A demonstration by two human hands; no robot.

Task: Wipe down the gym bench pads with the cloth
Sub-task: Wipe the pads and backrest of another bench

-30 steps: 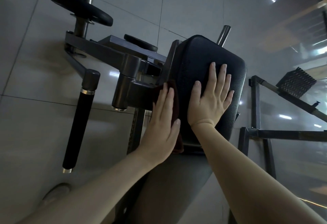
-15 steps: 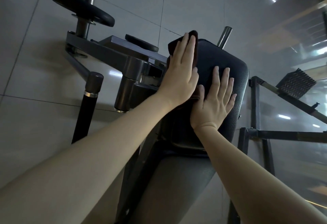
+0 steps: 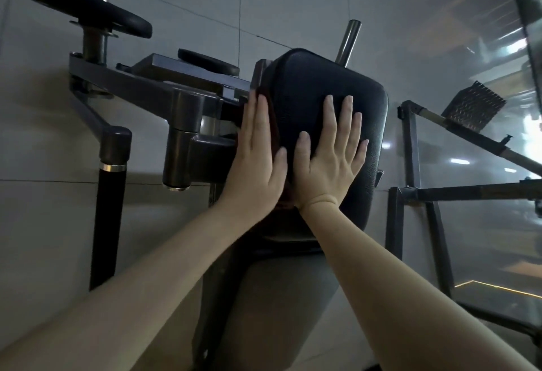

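Black vinyl fills the middle of the view: the bench pad [image 3: 316,77], tilted up and facing the person. The left hand [image 3: 255,165] lies flat along the pad's left edge, fingers straight and close together, pressing the dark reddish-brown cloth [image 3: 274,124] against that side. Only a strip of the cloth shows, between the palm and the pad, with a little more peeking out below the heel of the hand. The right hand [image 3: 328,165] is planted on the pad's front face, just beside the left, fingers straight and spread, thumb pointing up, holding nothing. The two hands almost touch at the thumbs.

Left of the pad, the grey metal frame [image 3: 187,124] juts out, with a black-gripped handle [image 3: 107,224] hanging down from it and a weight plate [image 3: 88,8] on a post further off. A steel peg [image 3: 347,42] pokes up behind the pad's top edge. Below the pad sits a grey seat [image 3: 278,297]. Right of the pad stands a dark metal rack [image 3: 410,150].
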